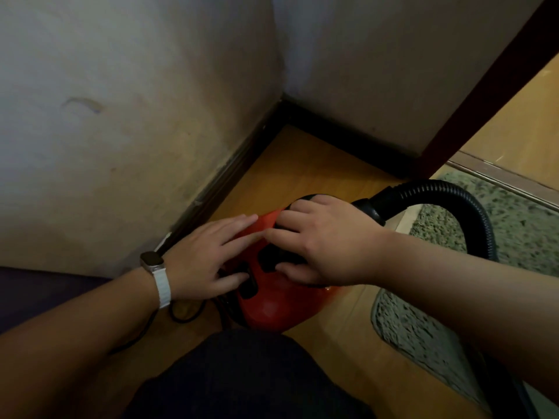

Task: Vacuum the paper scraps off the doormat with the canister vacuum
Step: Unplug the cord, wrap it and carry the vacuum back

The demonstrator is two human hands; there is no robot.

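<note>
Red canister vacuum (272, 309), long axis near-to-far, hose (438, 187) end toward doormat (529, 231).

On the canister vacuum (272, 308) — left hand (201, 257) flat, right hand (328, 244) gripping.

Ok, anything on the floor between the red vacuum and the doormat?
Nothing visible. Only bare wooden floor separates the canister vacuum from the doormat on its right, and the hose arches over the mat. No scraps show in view.
</note>
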